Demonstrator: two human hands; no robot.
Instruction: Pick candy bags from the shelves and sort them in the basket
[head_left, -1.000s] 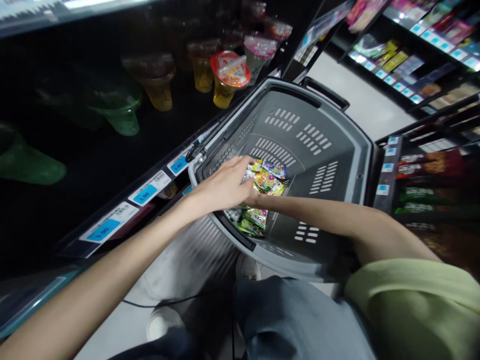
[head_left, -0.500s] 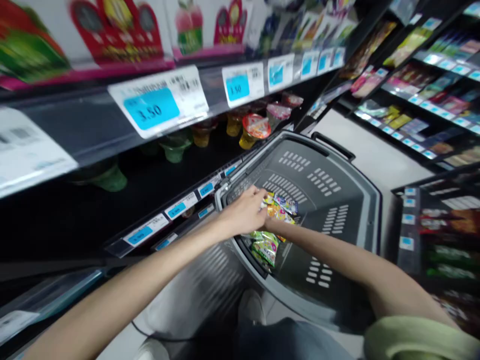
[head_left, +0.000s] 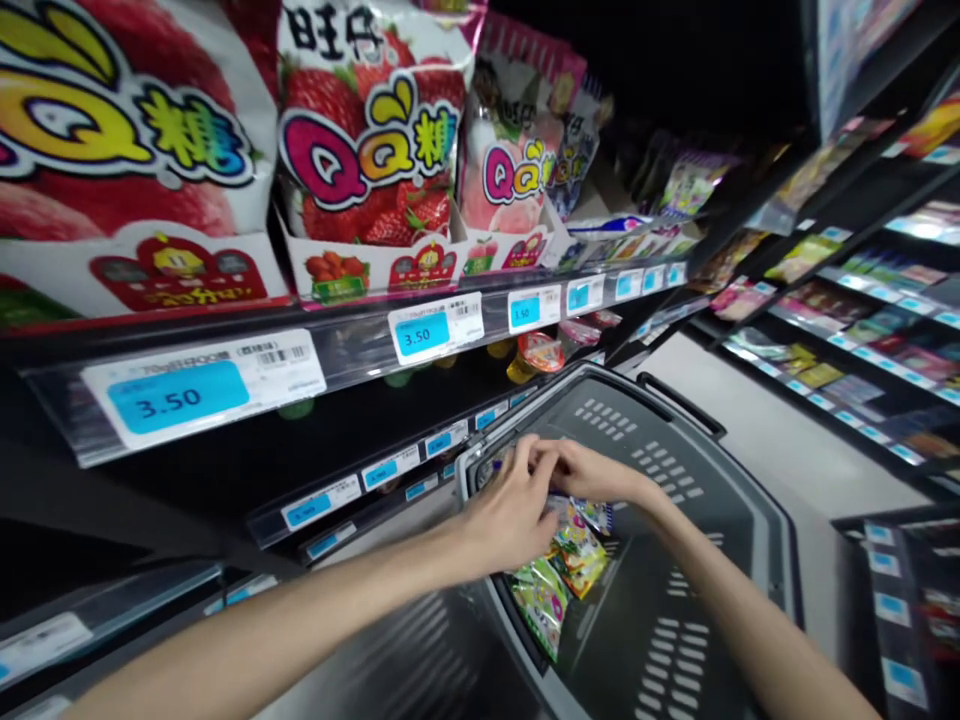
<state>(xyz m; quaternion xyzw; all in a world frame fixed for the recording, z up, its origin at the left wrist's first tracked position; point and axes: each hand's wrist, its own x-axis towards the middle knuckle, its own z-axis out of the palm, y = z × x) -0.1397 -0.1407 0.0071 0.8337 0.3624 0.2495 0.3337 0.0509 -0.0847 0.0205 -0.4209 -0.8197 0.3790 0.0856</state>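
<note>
Inside a grey shopping basket, small shiny gummy candy bags lie along its left side. A green bag is nearest me, and a yellow-and-white bag rests beside it. My left hand reaches over the bags from the left with its fingers bent down. My right hand meets it from the right, fingers curled in and touching the left fingers. Both hands look closed; whatever is between their fingertips is hidden behind the left hand.
Close on the left, a shelf holds large gummy candy bags in white display boxes, with price tags along its edge. Jelly cups stand on the lower shelf, beside the basket's far rim. More stocked shelves line the right, beyond a pale floor.
The view has shifted, showing more of the upper shelf. My right hand has moved from below my left hand to its far right side, fingers now against the left ones.
</note>
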